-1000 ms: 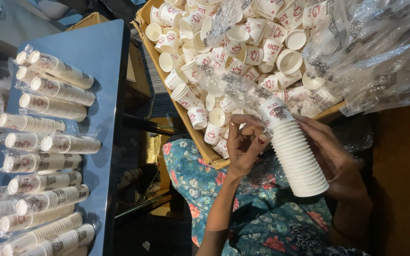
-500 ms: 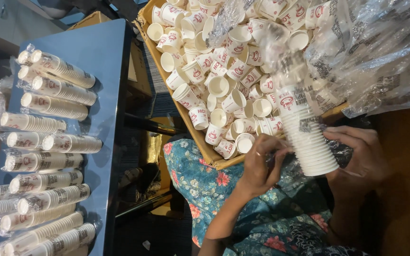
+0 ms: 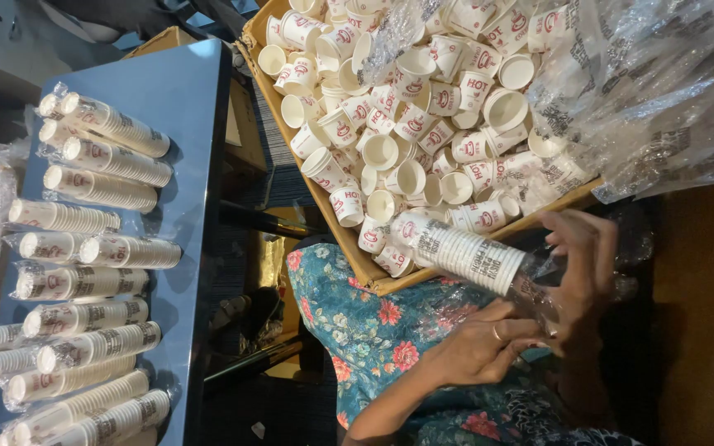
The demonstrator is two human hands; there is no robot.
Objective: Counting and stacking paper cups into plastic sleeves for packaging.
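Nearest, over a floral lap (image 3: 373,330), the left hand (image 3: 481,347) pinches the clear sleeve (image 3: 539,289) at the open end of a stack (image 3: 456,248) of nested paper cups. The right hand (image 3: 580,272) is blurred; it lies against the sleeve's far side, but whether its fingers are clenched on the plastic cannot be told. The stack lies tilted, its closed end resting on the near rim of a cardboard box (image 3: 357,256), its open end in the hands. The sleeve is hard to make out beyond glints and dark print. The person's arms run off the bottom edge.

The box holds loose cups (image 3: 406,132), white with red print, tumbled every way; its far end is cut off at the top. A heap of empty clear bags (image 3: 663,91) spills over the box's right side and hides the cups there.

To the left, well apart, a blue table (image 3: 192,107) carries wrapped cup stacks (image 3: 109,157) lying in rows, the lowest cut off by the frame.
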